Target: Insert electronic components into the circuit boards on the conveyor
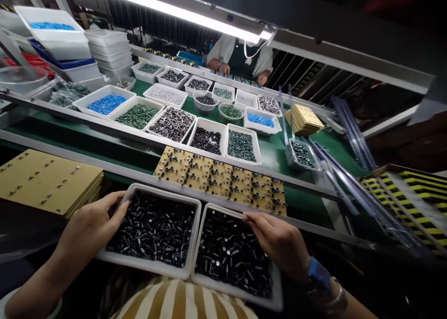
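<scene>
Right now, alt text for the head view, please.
A person's left hand rests on the rim of a white tray of small black parts, the right hand on a second tray beside it. Beyond lie a populated circuit board panel and many sorted parts trays.

Left hand [92, 228] low left, palm down, fingers loosely spread and pointing right, forearm bare. Right hand [279, 242] palm down, fingers stretched flat leftward, grip slack, wrist slightly bent.
</scene>
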Available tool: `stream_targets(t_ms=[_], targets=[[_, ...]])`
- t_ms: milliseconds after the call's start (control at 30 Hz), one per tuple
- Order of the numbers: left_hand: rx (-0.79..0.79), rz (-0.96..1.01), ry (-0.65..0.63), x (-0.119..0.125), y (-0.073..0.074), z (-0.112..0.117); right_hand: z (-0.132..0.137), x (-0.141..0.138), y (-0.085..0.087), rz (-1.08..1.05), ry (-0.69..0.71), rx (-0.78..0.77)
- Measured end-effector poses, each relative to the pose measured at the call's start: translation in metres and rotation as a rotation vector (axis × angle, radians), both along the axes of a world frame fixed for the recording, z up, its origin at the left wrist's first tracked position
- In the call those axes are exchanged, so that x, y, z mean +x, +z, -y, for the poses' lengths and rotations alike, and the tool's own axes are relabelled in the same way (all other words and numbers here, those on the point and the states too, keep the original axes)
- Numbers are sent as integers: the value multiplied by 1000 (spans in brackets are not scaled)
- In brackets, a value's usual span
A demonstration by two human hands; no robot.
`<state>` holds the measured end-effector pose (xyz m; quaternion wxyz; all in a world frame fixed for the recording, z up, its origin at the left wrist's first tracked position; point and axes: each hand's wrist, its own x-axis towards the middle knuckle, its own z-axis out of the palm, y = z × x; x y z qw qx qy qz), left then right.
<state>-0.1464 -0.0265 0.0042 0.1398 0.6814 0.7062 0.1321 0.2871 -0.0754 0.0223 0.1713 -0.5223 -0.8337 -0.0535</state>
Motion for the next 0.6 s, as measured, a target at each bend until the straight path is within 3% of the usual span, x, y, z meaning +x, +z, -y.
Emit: stream_targets(t_ms=[100, 167, 300, 433, 600], targets=[[20, 59, 9, 0, -2, 0, 3, -8, 15, 79, -5, 135], [39, 116, 19, 1, -4, 0, 4, -18, 25, 17, 43, 128], [19, 147, 32, 4, -5, -1, 2, -52, 23, -108, 210, -130], [32, 163, -10, 11, -3, -4, -9, -79, 5, 52, 203, -380], [417, 96, -235, 19, 8, -7, -20, -82, 7, 165, 257, -580]])
